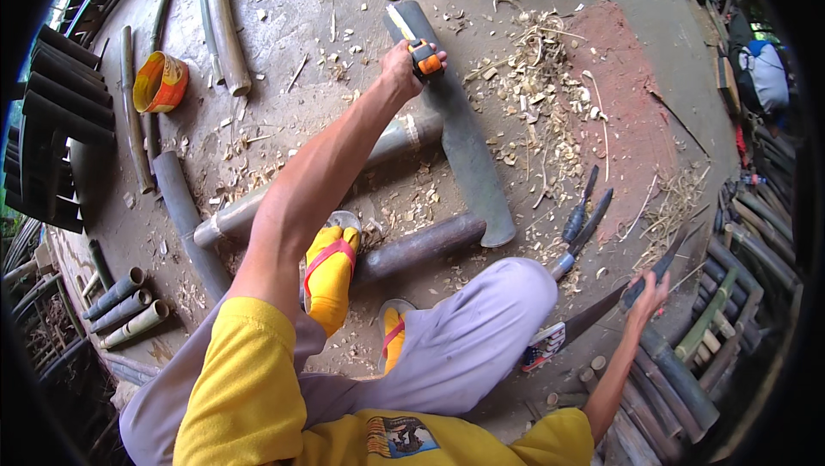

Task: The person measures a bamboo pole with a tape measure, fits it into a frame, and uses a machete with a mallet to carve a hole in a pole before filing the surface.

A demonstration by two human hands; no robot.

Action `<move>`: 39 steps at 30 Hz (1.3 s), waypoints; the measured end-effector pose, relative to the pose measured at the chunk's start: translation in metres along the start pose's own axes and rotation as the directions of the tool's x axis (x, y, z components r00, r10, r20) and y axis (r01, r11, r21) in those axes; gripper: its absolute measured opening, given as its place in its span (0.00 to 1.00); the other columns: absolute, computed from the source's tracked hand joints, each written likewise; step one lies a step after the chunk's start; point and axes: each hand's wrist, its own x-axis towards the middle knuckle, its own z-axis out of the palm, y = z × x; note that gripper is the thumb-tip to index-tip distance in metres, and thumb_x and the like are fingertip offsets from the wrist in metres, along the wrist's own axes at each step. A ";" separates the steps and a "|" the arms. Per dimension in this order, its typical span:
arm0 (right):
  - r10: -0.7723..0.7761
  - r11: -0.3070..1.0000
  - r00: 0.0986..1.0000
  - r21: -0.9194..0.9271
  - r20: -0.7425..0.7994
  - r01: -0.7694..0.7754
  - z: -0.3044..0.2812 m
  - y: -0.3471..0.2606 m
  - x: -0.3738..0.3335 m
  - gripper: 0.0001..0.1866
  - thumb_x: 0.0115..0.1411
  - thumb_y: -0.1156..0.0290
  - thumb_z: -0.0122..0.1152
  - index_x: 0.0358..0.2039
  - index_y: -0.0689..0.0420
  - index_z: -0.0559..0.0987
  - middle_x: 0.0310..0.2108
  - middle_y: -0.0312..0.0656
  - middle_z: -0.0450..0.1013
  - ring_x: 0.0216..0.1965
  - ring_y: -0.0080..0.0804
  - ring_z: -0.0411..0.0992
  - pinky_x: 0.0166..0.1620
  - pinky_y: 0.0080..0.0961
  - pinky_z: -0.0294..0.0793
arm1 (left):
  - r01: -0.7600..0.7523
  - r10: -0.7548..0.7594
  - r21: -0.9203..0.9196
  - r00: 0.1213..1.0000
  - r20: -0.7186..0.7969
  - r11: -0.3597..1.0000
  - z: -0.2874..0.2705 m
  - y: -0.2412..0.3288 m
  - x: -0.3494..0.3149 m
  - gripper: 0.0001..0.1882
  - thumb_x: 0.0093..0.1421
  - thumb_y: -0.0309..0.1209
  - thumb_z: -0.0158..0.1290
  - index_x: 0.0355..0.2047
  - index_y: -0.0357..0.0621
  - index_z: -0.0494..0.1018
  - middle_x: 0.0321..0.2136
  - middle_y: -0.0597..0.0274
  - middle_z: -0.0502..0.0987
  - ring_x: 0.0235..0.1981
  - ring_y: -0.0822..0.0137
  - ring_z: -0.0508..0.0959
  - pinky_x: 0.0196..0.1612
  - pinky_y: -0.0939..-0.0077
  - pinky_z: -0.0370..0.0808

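My left hand (402,69) is stretched far forward, closed around an orange and black tape measure (426,58). A short length of yellow tape shows along the far end of a dark, thick bamboo tube (468,152), which lies across paler bamboo (378,144). Off to the right, my right hand (650,296) is closed on a long, dark-handled bladed tool (640,285); its exact kind is hard to make out. Beside it a wide dark blade (593,320) slants down toward my knee, with a red, white and blue patch (543,347) at its lower end.
Two dark-handled tools (584,229) lie right of my knee. Wood shavings (541,70) cover the floor near a reddish patch (614,79). A yellow-orange bucket (161,82) stands at left among bamboo poles (225,27). Cut bamboo (679,371) is piled along the right side; a dark bamboo length (421,247) lies by my feet.
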 end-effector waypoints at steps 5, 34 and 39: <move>0.053 0.998 0.998 -0.031 -0.042 -0.054 -0.005 -0.029 -0.062 0.15 0.55 0.74 0.51 0.43 0.62 0.67 0.19 0.38 0.64 0.15 0.24 0.64 0.20 0.22 0.66 | 0.039 -0.039 0.000 0.999 0.022 0.999 0.006 -0.007 0.010 0.11 0.64 0.34 0.38 0.40 0.43 0.65 0.30 0.54 0.74 0.30 0.54 0.78 0.31 0.57 0.79; -0.159 0.911 0.282 0.031 0.946 0.410 0.339 -0.125 0.020 0.11 0.59 0.71 0.51 0.38 0.65 0.66 0.15 0.49 0.70 0.16 0.39 0.72 0.20 0.34 0.69 | 0.452 -0.465 0.108 0.862 0.200 0.885 -0.042 -0.077 -0.081 0.22 0.65 0.48 0.39 0.42 0.39 0.67 0.29 0.59 0.75 0.24 0.64 0.78 0.30 0.66 0.80; -0.025 0.965 0.315 -0.060 0.949 0.256 0.340 -0.123 0.009 0.11 0.63 0.68 0.47 0.37 0.65 0.65 0.12 0.46 0.67 0.12 0.32 0.69 0.16 0.32 0.66 | 0.475 -0.489 0.114 0.852 0.189 0.872 -0.041 -0.075 -0.081 0.22 0.65 0.47 0.39 0.41 0.39 0.68 0.27 0.59 0.74 0.23 0.65 0.78 0.29 0.66 0.79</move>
